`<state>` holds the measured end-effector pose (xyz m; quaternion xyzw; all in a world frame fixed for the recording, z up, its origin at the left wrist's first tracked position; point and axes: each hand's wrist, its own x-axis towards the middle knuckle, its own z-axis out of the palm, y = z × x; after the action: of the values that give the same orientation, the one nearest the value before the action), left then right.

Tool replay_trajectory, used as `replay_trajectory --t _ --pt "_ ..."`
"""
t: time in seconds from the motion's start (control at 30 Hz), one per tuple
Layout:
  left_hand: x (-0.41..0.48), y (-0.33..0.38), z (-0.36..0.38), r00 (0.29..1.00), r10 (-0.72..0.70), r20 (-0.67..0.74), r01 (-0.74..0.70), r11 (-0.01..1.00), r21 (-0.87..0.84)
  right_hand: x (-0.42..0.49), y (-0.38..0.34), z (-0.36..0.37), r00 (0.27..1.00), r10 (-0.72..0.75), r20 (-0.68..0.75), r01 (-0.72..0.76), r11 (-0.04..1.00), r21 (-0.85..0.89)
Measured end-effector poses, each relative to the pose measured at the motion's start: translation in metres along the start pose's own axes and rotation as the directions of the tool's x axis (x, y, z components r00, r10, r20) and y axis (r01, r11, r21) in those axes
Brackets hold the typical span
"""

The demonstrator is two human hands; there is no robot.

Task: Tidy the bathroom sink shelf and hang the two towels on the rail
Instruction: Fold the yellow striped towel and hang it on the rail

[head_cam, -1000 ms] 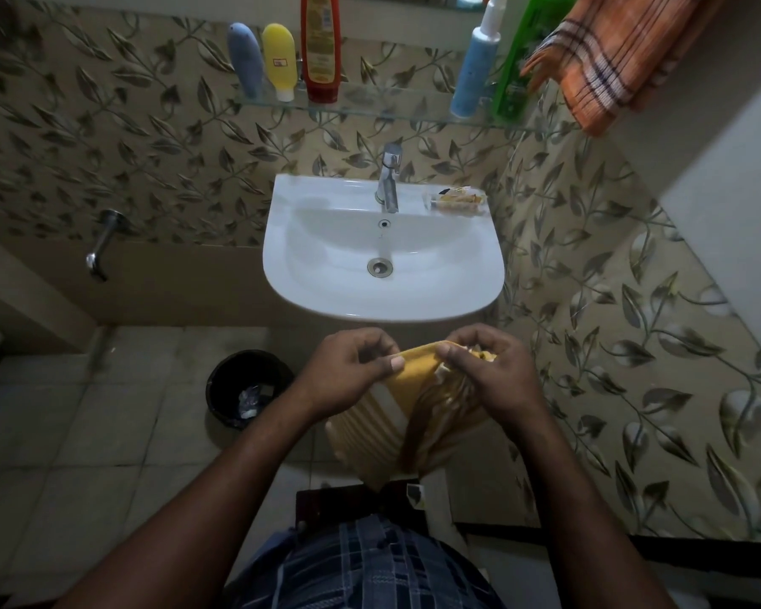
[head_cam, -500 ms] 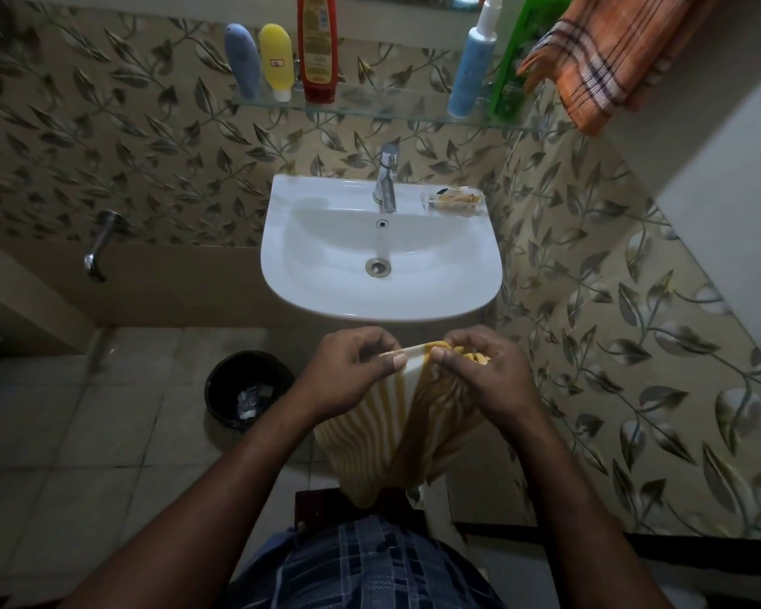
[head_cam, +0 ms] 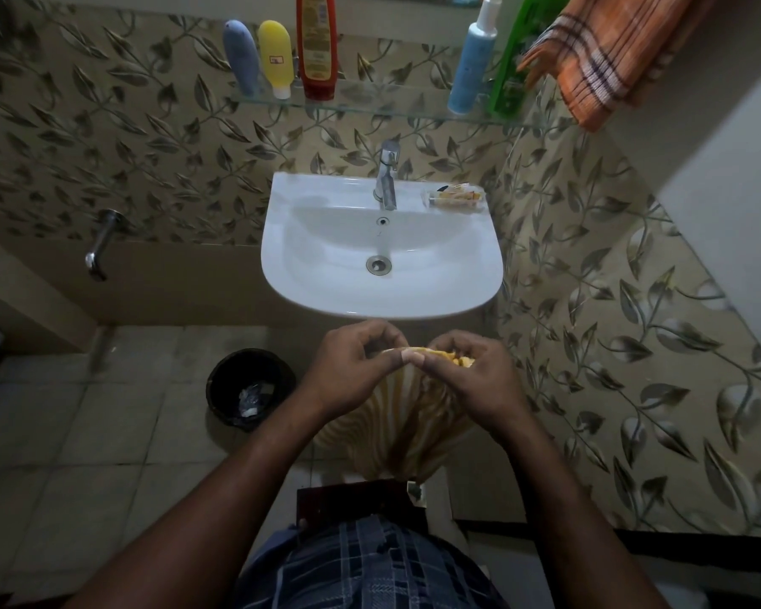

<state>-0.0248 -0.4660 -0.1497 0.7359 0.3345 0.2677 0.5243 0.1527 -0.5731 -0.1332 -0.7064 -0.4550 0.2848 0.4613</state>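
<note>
Both hands pinch the top edge of the yellow striped towel (head_cam: pixel 407 415) just below the sink (head_cam: pixel 383 296), left hand (head_cam: pixel 348 375) and right hand (head_cam: pixel 471 380) almost touching. Light and limp, it hangs in loose folds; spreading the grip toward the corners should open it. An orange checked towel (head_cam: pixel 607 59) already hangs upper right.

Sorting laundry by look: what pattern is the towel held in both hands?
The towel has yellow-and-cream stripes; head view.

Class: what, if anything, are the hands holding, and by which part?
The left hand and right hand pinch the yellow striped towel by its top edge.
</note>
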Motion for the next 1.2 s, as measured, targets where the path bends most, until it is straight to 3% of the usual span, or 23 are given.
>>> replay_trajectory --t 0.17,0.37,0.57,0.8,1.03,1.2 --pt "-0.003 -0.006 -0.005 0.999 -0.049 0.002 0.049 0.999 0.001 0.004 0.007 -0.018 0.992 0.089 -0.090 -0.075 0.986 0.152" --pt "0.001 0.000 -0.003 1.000 -0.006 -0.021 0.006 1.000 0.020 0.002 0.003 -0.013 0.996 0.086 -0.030 -0.079 0.980 0.185" --pt "0.003 0.003 0.001 0.999 0.033 0.005 -0.033 0.999 0.006 -0.001 -0.002 0.004 0.991 0.059 0.123 -0.069 0.995 0.074" --pt "0.000 -0.002 -0.004 0.999 -0.031 0.026 0.030 0.999 0.021 0.006 0.010 -0.019 0.991 0.112 -0.077 -0.098 0.982 0.162" --pt "0.003 0.008 -0.002 1.000 0.018 -0.015 -0.017 0.998 0.066 0.000 0.004 -0.001 0.997 0.069 0.021 -0.072 0.982 0.177" --pt "0.003 0.007 -0.006 1.000 0.009 -0.020 -0.006 0.993 0.120 -0.001 0.005 0.000 0.997 0.039 0.066 -0.042 0.998 0.040"
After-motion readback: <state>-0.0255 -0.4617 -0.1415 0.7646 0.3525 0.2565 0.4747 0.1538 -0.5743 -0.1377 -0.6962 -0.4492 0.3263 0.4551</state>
